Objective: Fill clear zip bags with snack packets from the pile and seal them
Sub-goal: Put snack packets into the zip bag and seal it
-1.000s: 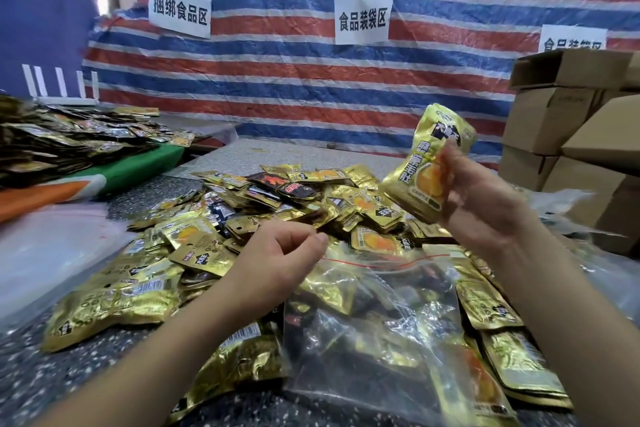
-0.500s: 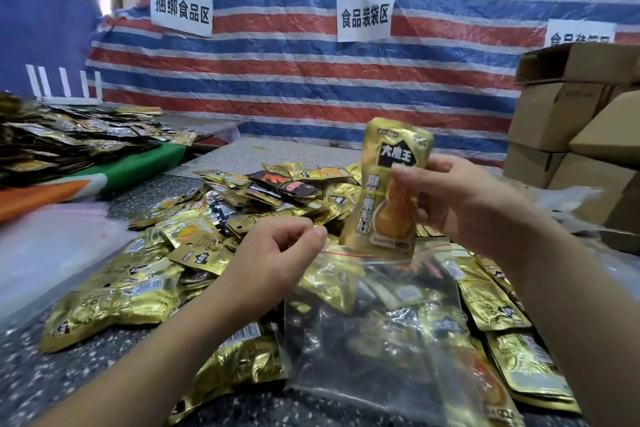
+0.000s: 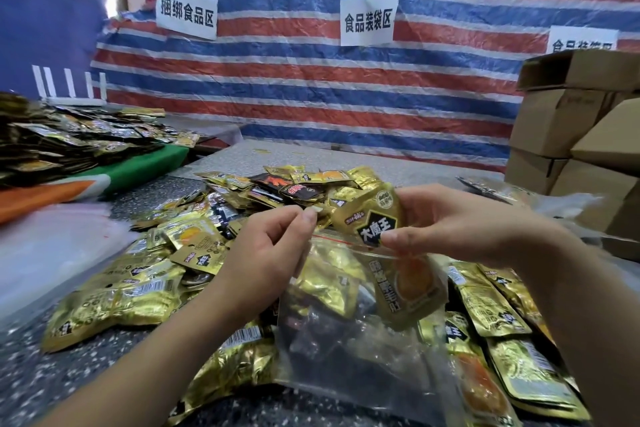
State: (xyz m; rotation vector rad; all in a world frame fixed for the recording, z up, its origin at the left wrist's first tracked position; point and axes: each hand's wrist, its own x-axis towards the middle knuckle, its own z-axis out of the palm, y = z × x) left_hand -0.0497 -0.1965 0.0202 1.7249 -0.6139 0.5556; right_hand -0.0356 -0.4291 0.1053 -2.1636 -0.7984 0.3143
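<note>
A clear zip bag [image 3: 349, 347] with a red zip line lies on the pile in front of me, several gold packets inside it. My left hand [image 3: 273, 253] pinches the bag's left rim and holds the mouth up. My right hand [image 3: 460, 225] grips a gold snack packet [image 3: 384, 236] by its upper part; the packet's lower half sits inside the bag's mouth. A wide pile of gold and black snack packets [image 3: 166, 263] covers the speckled table [image 3: 41, 385] around the bag.
A second heap of dark packets [image 3: 62, 139] lies on a green and orange cloth at the far left. Clear plastic bags [image 3: 45, 246] lie at the left. Cardboard boxes [image 3: 571, 135] are stacked at the right. A striped tarp [image 3: 346, 87] hangs behind.
My right hand brought the gold packet down from above the pile and pushed its lower half into the bag's mouth. My left hand stayed on the bag's rim.
</note>
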